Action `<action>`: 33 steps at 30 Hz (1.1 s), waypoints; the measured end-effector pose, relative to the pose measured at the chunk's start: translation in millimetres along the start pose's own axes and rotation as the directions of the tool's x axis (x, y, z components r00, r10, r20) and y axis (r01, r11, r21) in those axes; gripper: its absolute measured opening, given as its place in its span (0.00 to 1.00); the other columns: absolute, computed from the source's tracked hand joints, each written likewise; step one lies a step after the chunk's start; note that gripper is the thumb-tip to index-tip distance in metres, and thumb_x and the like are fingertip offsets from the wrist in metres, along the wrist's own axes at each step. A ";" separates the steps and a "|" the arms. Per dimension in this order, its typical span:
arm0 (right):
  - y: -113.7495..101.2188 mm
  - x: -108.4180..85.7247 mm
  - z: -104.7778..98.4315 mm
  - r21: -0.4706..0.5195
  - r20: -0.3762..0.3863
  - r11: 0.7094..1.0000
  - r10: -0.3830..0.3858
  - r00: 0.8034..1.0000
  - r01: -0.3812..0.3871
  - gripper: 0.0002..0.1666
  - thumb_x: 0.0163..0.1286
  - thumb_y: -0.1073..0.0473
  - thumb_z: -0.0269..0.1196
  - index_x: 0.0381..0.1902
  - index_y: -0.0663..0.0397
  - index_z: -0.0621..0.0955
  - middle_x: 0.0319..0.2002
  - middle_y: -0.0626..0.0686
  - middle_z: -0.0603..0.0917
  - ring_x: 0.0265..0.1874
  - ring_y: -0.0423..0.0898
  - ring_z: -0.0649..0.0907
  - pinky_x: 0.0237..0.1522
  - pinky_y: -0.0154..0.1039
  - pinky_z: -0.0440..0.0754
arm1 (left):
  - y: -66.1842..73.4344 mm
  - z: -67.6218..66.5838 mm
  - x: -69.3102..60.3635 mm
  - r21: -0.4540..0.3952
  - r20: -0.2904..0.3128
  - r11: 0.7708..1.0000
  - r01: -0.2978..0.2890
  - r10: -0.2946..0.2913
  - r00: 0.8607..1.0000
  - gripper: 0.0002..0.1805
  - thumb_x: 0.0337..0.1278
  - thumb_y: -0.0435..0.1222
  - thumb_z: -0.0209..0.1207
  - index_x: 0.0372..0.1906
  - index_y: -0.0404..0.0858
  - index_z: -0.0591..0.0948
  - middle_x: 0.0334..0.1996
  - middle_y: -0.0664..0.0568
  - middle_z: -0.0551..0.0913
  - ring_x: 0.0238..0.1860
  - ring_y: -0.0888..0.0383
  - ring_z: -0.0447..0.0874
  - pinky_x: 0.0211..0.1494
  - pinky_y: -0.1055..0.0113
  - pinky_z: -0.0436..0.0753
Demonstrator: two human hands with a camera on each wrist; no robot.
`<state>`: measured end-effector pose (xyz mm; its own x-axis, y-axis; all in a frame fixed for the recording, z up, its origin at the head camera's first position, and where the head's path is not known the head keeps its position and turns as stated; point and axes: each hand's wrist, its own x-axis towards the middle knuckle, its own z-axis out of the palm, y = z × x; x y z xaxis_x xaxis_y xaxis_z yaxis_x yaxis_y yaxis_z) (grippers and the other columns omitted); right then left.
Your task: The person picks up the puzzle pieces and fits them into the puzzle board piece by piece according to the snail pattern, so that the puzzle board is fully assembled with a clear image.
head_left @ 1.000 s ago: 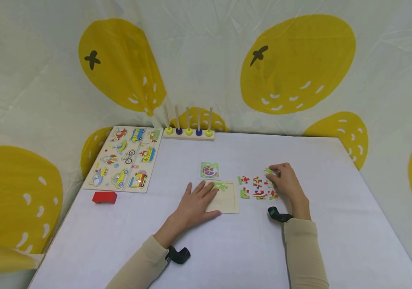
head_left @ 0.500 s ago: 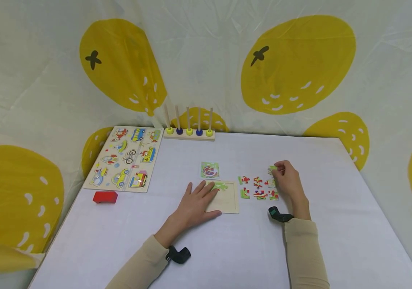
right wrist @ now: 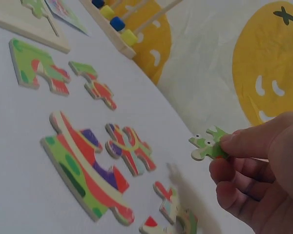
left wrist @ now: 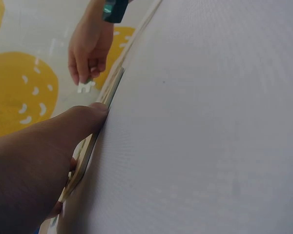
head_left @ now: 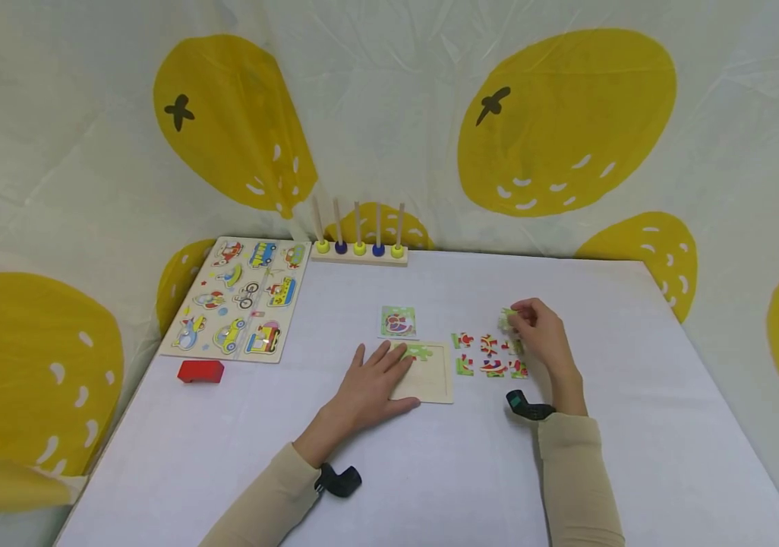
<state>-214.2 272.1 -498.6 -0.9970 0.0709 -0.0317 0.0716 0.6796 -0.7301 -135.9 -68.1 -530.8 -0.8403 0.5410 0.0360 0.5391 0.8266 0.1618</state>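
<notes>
Between thumb and fingers, my right hand (head_left: 544, 334) pinches a green jigsaw piece (right wrist: 208, 144) with small eye-like dots, lifted above the table. Below and left of it lie several loose jigsaw pieces (head_left: 492, 368) in red, green and purple. My left hand (head_left: 369, 387) rests with spread fingers on the left side of a wooden puzzle tray (head_left: 433, 389), the thumb along its near edge. A green piece (head_left: 420, 352) sits in the tray's upper part, partly hidden by my fingers. Just behind the tray lies a square picture card (head_left: 398, 322).
A peg board with vehicle pictures (head_left: 232, 300) lies at the back left. In front of it is a red block (head_left: 200, 371). A wooden bead stacker (head_left: 360, 253) with upright rods stands at the table's back edge, before a fruit-patterned curtain (head_left: 389, 114).
My right hand has lifted the green piece off the table, shifting first right, then slightly back left and upward. My left hand stays on the tray.
</notes>
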 end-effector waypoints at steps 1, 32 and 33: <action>-3.0 -0.6 0.5 0.006 0.009 1.000 -0.002 1.000 0.002 0.20 0.76 0.52 0.56 0.59 0.58 0.75 0.47 0.60 0.80 0.41 0.52 0.80 0.35 0.27 0.77 | 0.1 -0.2 0.0 0.000 -0.001 1.000 -0.001 0.001 1.000 0.43 0.63 0.69 0.48 0.75 0.50 0.67 0.78 0.54 0.61 0.80 0.48 0.55 0.77 0.34 0.57; -57.6 -8.8 46.2 -0.021 0.309 0.987 -0.143 0.940 0.157 0.13 0.71 0.58 0.62 0.49 0.59 0.81 0.36 0.56 0.85 0.30 0.46 0.81 0.33 0.35 0.79 | 0.0 1.0 1.9 0.015 0.006 1.000 0.001 -0.001 1.000 0.43 0.63 0.70 0.46 0.76 0.50 0.66 0.79 0.55 0.60 0.80 0.49 0.55 0.76 0.34 0.58; -58.7 -9.1 47.9 -0.025 0.319 0.987 -0.144 0.937 0.160 0.13 0.71 0.58 0.62 0.49 0.59 0.82 0.35 0.55 0.85 0.30 0.46 0.81 0.33 0.35 0.79 | -0.1 1.0 1.9 0.015 0.006 1.000 0.002 -0.002 1.000 0.43 0.63 0.70 0.46 0.76 0.50 0.66 0.79 0.55 0.60 0.80 0.49 0.55 0.76 0.34 0.58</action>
<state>-210.8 196.6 -488.1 -0.9538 -0.2643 -0.1429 -0.0880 0.7005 -0.7082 -137.5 -67.0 -531.8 -0.8408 0.5405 0.0300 0.5386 0.8296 0.1474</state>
